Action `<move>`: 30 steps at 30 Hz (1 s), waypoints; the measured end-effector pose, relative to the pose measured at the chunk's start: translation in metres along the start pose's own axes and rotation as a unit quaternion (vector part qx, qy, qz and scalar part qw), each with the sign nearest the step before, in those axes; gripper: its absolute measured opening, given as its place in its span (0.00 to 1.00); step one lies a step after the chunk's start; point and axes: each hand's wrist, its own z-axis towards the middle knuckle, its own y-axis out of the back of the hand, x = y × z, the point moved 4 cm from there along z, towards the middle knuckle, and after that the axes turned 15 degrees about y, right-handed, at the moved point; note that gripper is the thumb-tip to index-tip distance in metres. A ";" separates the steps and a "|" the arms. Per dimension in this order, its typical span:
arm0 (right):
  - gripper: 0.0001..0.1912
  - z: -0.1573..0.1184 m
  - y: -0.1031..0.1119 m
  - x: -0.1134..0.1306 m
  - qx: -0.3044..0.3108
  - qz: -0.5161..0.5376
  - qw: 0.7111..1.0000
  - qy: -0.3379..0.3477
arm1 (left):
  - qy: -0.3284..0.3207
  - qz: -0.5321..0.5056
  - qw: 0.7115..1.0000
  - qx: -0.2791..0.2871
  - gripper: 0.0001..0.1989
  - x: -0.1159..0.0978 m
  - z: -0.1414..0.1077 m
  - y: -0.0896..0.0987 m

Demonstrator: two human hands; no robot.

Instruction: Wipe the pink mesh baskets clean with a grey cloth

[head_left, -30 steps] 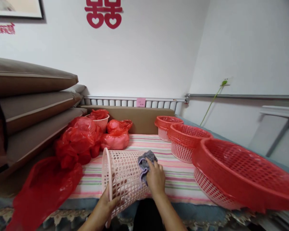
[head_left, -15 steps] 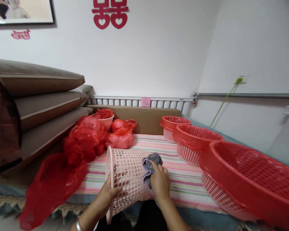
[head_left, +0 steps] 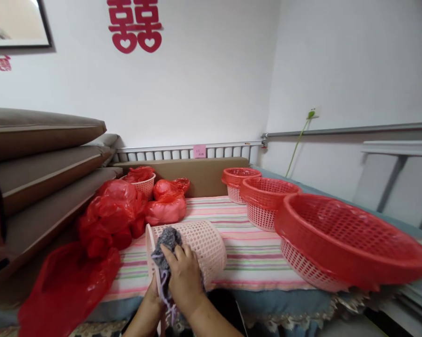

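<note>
A pale pink perforated plastic basket (head_left: 207, 248) lies on its side in front of me, its mouth facing left. My left hand (head_left: 153, 297) grips the rim at the lower left, with its fingers partly hidden behind the cloth and the basket wall. In my right hand (head_left: 186, 276) is a grey cloth with purple edging (head_left: 169, 241), pressed against the outside of the basket near the rim. Part of the cloth hangs down below the right hand.
At right, three pink baskets lined with red bags (head_left: 347, 238) stand in a row. Red plastic bags (head_left: 112, 210) heap at left near another basket (head_left: 146, 186). Stacked cushions (head_left: 46, 164) rise on the far left. A striped sheet (head_left: 253, 257) covers the bed.
My right hand has moved the cloth leftward along the basket, from near its base to near its rim. The basket's base has turned more toward me. The view has shifted right.
</note>
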 end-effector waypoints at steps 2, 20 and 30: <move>0.30 -0.006 0.004 -0.026 0.017 -0.043 0.998 -0.032 | 0.005 -0.008 1.000 0.001 0.45 0.007 -0.007 0.006; 0.30 -0.040 0.024 -0.121 0.023 -0.175 0.961 -0.211 | 0.045 -0.038 0.998 0.032 0.47 -0.028 -0.013 0.004; 0.31 0.007 0.007 0.008 -0.026 0.043 0.998 -0.026 | -0.037 0.027 0.999 -0.025 0.40 0.007 -0.003 0.023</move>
